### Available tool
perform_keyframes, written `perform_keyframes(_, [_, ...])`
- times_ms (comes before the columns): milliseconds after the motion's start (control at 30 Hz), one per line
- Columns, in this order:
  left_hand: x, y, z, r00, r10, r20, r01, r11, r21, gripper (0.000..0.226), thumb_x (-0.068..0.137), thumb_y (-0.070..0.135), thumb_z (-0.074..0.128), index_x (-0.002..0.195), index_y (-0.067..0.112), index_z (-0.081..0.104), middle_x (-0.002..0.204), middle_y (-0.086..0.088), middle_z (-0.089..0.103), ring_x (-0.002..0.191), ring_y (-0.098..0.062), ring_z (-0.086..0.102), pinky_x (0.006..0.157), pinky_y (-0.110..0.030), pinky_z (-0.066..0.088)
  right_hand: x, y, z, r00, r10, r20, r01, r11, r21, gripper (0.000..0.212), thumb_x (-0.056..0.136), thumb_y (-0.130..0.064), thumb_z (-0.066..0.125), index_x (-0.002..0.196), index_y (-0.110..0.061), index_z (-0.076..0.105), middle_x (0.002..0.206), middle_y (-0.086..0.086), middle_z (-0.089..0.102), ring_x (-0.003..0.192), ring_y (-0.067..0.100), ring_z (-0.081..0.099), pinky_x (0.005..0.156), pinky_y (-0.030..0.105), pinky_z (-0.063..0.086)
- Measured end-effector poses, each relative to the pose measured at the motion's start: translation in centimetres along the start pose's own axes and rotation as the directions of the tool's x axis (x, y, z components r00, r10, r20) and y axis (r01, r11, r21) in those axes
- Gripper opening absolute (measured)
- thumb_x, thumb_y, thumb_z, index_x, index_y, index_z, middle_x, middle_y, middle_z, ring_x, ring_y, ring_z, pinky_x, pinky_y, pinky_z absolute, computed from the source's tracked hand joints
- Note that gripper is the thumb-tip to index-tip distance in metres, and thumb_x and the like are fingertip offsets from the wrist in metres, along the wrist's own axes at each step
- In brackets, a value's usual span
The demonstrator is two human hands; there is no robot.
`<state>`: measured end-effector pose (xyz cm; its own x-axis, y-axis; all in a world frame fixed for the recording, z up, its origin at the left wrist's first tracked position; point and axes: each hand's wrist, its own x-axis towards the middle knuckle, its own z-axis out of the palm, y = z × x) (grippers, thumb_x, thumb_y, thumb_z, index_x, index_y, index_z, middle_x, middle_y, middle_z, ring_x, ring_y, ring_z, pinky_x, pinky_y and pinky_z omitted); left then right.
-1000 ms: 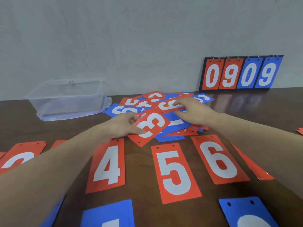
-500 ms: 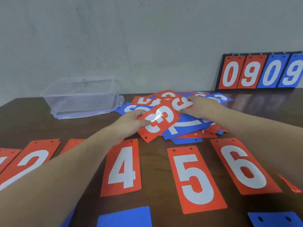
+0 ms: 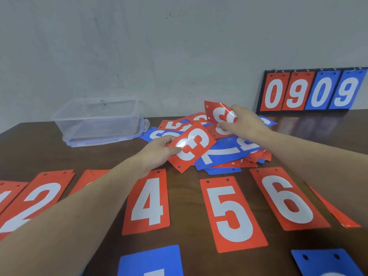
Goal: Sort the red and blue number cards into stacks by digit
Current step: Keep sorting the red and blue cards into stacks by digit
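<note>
From the head view, I had the left hand (image 3: 157,154) pinching a red 3 card (image 3: 192,149) by its near end, lifted and tilted over the near edge of the unsorted pile (image 3: 225,154) at the middle of the worktop (image 3: 39,148). The right hand (image 3: 245,124) gripped another red card (image 3: 219,113), raised off the far side of the pile; its digit was partly covered, so I could not read it for certain. Both grips were therefore closed on cards, neither free.

I judged the step to be drawing cards from the pile, with placing to follow. Along the near edge lay a row of red cards: a 2 (image 3: 37,202), a 4 (image 3: 148,202), a 5 (image 3: 232,214) and a 6 (image 3: 288,198). A red card (image 3: 89,176) between the 2 and the 4 was mostly hidden under my left forearm; the 3 probably belonged there, which called for drawing the left hand back toward the near left.

Room was tight in that row, cards lying close side by side. Blue cards (image 3: 151,261) sat at the very near edge. A clear plastic box (image 3: 97,120) stood at the far left, and a scoreboard (image 3: 312,90) leaned on the wall at the far right, both well apart from the hands.
</note>
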<state>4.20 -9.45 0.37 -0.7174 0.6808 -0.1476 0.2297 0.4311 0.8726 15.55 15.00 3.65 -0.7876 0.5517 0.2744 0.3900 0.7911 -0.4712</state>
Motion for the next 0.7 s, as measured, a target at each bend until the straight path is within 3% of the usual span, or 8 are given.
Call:
perform_keyframes(133, [-0.1, 0.2, 0.0, 1.0, -0.001, 0.001, 0.001, 1.0, -0.007, 0.026, 0.097, 0.034, 0.064, 0.123, 0.03, 0.064, 0.111, 0.011, 0.073, 0.101, -0.007, 0.07, 0.096, -0.029, 0.053, -0.7, -0.3, -1.8, 0.992, 0.123, 0.015, -0.123, 0.965, 0.233, 0.048, 0.083, -0.053, 0.074, 0.115, -0.02, 0.06, 0.1, -0.003, 0.07, 0.084, 0.016, 0.069, 0.073, 0.034, 0.059])
perform_keyframes(200, [-0.1, 0.3, 0.0, 1.0, 0.008, -0.003, -0.008, 0.999, -0.05, 0.022, 0.096, 0.032, 0.065, 0.118, 0.031, 0.066, 0.106, 0.012, 0.075, 0.095, -0.003, 0.071, 0.093, -0.026, 0.053, -1.5, -0.5, -2.6, 0.983, 0.167, 0.074, -0.183, 0.917, 0.355, 0.042, 0.084, -0.052, 0.074, 0.109, -0.021, 0.062, 0.095, -0.002, 0.072, 0.078, 0.015, 0.07, 0.065, 0.03, 0.059])
perform_keyframes(267, [-0.6, 0.7, 0.0, 0.999, 0.039, -0.018, -0.04, 0.996, -0.079, 0.014, 0.097, 0.027, 0.064, 0.11, 0.032, 0.068, 0.099, 0.011, 0.076, 0.077, 0.004, 0.069, 0.073, -0.017, 0.051, -2.5, -0.8, -3.0, 0.975, 0.188, 0.12, -0.221, 0.885, 0.409, 0.039, 0.086, -0.056, 0.07, 0.103, -0.022, 0.061, 0.091, 0.001, 0.073, 0.075, 0.018, 0.071, 0.064, 0.034, 0.058])
perform_keyframes(333, [-0.9, 1.1, -0.4, 0.995, 0.081, -0.064, -0.088, 0.99, -0.107, 0.014, 0.097, 0.024, 0.064, 0.108, 0.031, 0.069, 0.096, 0.007, 0.075, 0.064, 0.001, 0.065, 0.06, -0.018, 0.045, -3.6, -1.0, -3.3, 0.97, 0.193, 0.145, -0.238, 0.87, 0.433, 0.038, 0.089, -0.057, 0.066, 0.101, -0.022, 0.062, 0.095, 0.005, 0.075, 0.082, 0.025, 0.074, 0.076, 0.042, 0.06])
perform_keyframes(500, [-3.0, 2.3, -2.0, 0.987, 0.063, -0.15, -0.102, 0.957, -0.271, 0.015, 0.099, 0.02, 0.061, 0.113, 0.022, 0.065, 0.105, -0.005, 0.076, 0.09, -0.021, 0.074, 0.076, -0.035, 0.06, -6.8, -1.4, -4.5, 0.958, 0.177, 0.226, -0.279, 0.762, 0.584, 0.031, 0.094, -0.047, 0.065, 0.105, -0.018, 0.067, 0.1, 0.007, 0.076, 0.096, 0.028, 0.073, 0.09, 0.047, 0.057])
perform_keyframes(567, [-4.3, 2.5, -2.5, 0.989, 0.04, -0.143, -0.08, 0.954, -0.29, 0.016, 0.101, 0.018, 0.055, 0.115, 0.022, 0.062, 0.105, -0.006, 0.076, 0.088, -0.024, 0.075, 0.067, -0.034, 0.059, -8.1, -1.5, -4.9, 0.955, 0.155, 0.252, -0.284, 0.72, 0.634, 0.026, 0.094, -0.042, 0.067, 0.103, -0.018, 0.07, 0.1, 0.007, 0.077, 0.091, 0.025, 0.075, 0.081, 0.042, 0.062])
perform_keyframes(633, [-5.8, 2.4, -2.9, 0.989, 0.035, -0.145, -0.078, 0.951, -0.299, 0.017, 0.102, 0.015, 0.05, 0.113, 0.022, 0.061, 0.103, -0.005, 0.075, 0.086, -0.022, 0.075, 0.061, -0.032, 0.058, -9.3, -1.8, -5.0, 0.953, 0.133, 0.272, -0.287, 0.688, 0.666, 0.021, 0.095, -0.035, 0.067, 0.107, -0.019, 0.07, 0.099, 0.008, 0.077, 0.08, 0.019, 0.074, 0.056, 0.03, 0.059])
perform_keyframes(700, [-7.5, 1.9, -3.2, 0.99, 0.028, -0.139, -0.072, 0.945, -0.318, 0.018, 0.103, 0.013, 0.048, 0.11, 0.023, 0.061, 0.103, -0.005, 0.075, 0.086, -0.022, 0.075, 0.061, -0.032, 0.059, -10.2, -2.2, -4.9, 0.954, 0.11, 0.279, -0.277, 0.68, 0.678, 0.014, 0.096, -0.029, 0.066, 0.107, -0.021, 0.069, 0.1, 0.007, 0.077, 0.08, 0.02, 0.075, 0.057, 0.03, 0.058])
